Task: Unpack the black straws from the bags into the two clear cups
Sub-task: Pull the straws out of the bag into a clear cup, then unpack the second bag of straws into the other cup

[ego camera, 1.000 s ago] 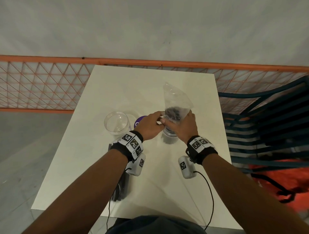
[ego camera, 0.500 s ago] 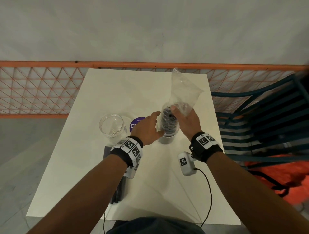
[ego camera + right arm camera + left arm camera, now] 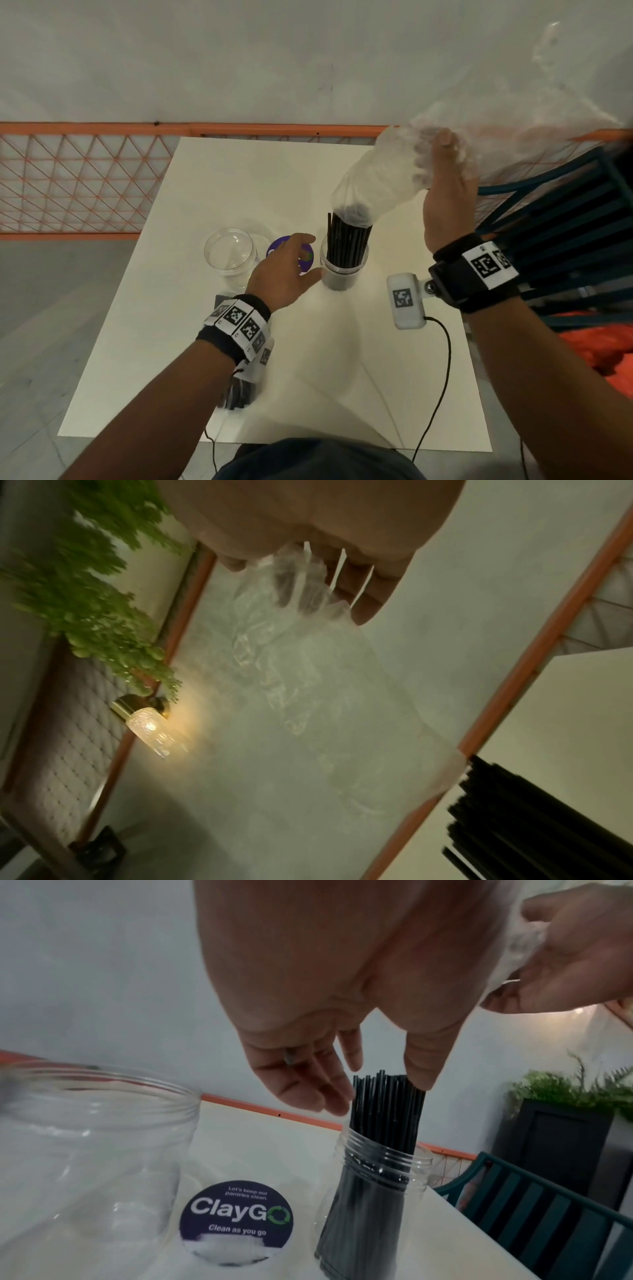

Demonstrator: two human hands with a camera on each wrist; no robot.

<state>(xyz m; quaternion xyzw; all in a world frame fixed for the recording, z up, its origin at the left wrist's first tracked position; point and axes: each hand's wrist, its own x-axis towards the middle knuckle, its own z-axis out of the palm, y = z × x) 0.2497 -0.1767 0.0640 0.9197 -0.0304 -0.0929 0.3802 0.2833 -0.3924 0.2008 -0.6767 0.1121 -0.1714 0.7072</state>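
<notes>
A bundle of black straws [image 3: 347, 245] stands upright in the right clear cup [image 3: 342, 277] on the white table [image 3: 342, 377]. My right hand [image 3: 442, 161] is raised above it and grips a clear plastic bag [image 3: 376, 185], whose mouth still covers the straw tips. My left hand [image 3: 308, 257] hovers open just left of that cup. In the left wrist view its thumb [image 3: 419, 1066] touches the tops of the straws [image 3: 387, 1110]. The left clear cup [image 3: 230, 251] is empty. Another bag of black straws [image 3: 239, 392] lies partly hidden under my left wrist.
A round purple sticker [image 3: 291, 253] lies on the table between the cups. An orange mesh railing [image 3: 85, 185] runs behind the table. A dark teal slatted chair [image 3: 565, 222] stands at the right, with something orange [image 3: 599, 349] below it.
My right hand has pulled the bag up and to the right, baring most of the straws in the cup. My left hand has let go and opened beside the cup.
</notes>
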